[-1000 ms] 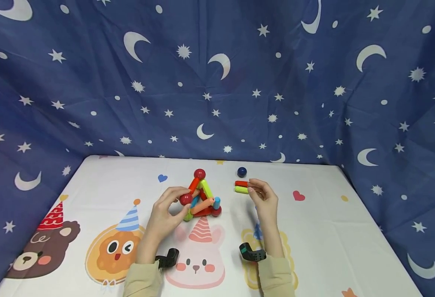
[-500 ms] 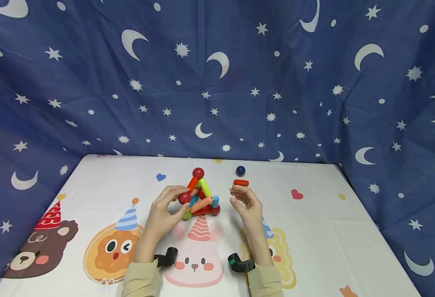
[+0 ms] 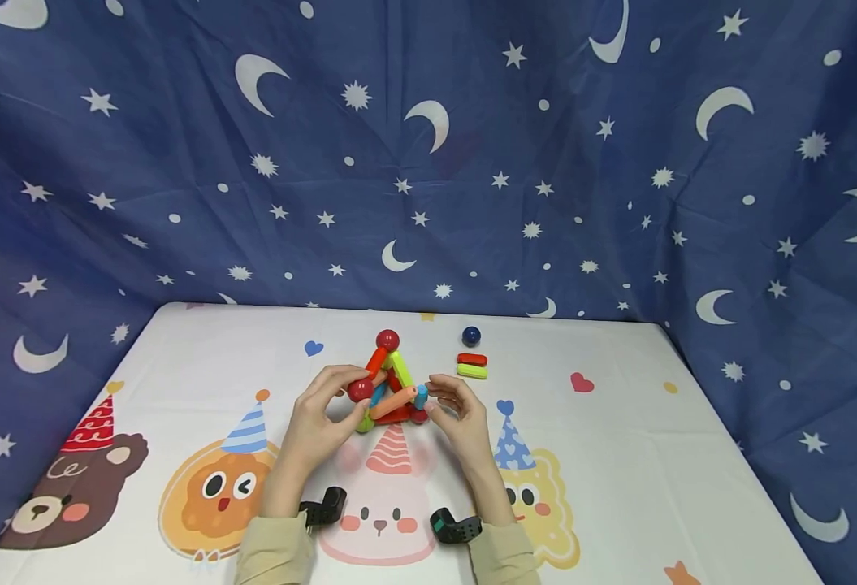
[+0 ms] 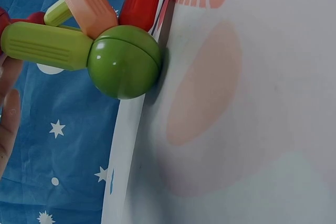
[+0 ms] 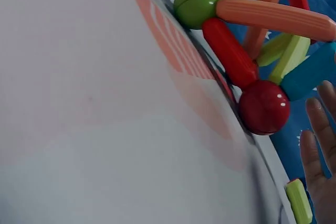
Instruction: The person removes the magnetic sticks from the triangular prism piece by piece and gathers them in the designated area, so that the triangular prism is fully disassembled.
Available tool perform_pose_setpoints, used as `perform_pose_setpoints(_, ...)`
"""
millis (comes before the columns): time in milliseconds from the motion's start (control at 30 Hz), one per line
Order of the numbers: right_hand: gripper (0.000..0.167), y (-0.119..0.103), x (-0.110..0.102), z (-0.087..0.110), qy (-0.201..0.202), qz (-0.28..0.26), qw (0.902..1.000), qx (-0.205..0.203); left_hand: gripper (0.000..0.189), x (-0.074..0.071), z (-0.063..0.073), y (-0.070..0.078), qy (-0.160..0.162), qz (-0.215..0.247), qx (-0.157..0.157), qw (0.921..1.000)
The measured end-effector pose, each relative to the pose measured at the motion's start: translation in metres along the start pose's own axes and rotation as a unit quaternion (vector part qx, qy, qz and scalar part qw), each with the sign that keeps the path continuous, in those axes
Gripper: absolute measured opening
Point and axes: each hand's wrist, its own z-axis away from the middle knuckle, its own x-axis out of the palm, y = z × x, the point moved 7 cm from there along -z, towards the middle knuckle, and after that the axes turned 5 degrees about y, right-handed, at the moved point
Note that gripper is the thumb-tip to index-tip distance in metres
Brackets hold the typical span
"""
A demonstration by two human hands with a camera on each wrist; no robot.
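Note:
A toy frame of coloured building rods and balls stands in the head view, mid-table. My left hand (image 3: pixel 318 422) grips the red ball (image 3: pixel 360 390) at its left corner between fingers and thumb. Below that ball sits a green ball (image 4: pixel 125 61), joined to yellow-green, orange and red rods. My right hand (image 3: pixel 465 418) is at the frame's right side, thumb and index finger about the blue rod (image 3: pixel 421 396) above another red ball (image 5: pixel 264 107). An orange rod (image 5: pixel 275 18) runs from the green ball towards the blue rod. The right thumb is hidden in the right wrist view.
A dark blue ball (image 3: pixel 471 335), a loose red rod (image 3: pixel 472 358) and a yellow-green rod (image 3: pixel 472 372) lie behind the right hand. The white cloth (image 3: pixel 640 455) bears cartoon prints. A blue curtain (image 3: pixel 428 162) with moons and stars hangs behind the table.
My right hand has moved left from the loose rods to the blue rod of the frame, leaving both loose rods uncovered. The left hand keeps its hold on the red ball.

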Motion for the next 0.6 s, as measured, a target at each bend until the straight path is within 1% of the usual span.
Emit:
perform_pose_setpoints(167,0.039,0.009,0.009,0.0,-0.013,0.0,0.9995,0.029,0.041,-0.003,0.0,0.002,-0.001,-0.001,-0.005,1.0)
perform_pose_setpoints(267,0.039,0.009,0.012,0.0,-0.019,-0.005,0.9988,0.044,0.04,-0.004,0.0,0.002,0.001,-0.001,-0.004,1.0)
perform_pose_setpoints(400,0.038,-0.005,0.014,0.003,-0.025,0.006,0.9984,0.05,0.04,-0.003,-0.001,0.002,-0.001,0.004,-0.002,1.0)
perform_pose_setpoints(500,0.037,-0.015,0.014,0.005,-0.027,0.02,0.9984,0.045,0.041,-0.002,-0.001,0.002,-0.001,0.007,-0.001,1.0)
perform_pose_setpoints(600,0.036,-0.018,0.014,0.006,-0.03,0.034,0.9982,0.04,0.041,-0.001,0.0,0.002,-0.003,0.007,-0.002,1.0)
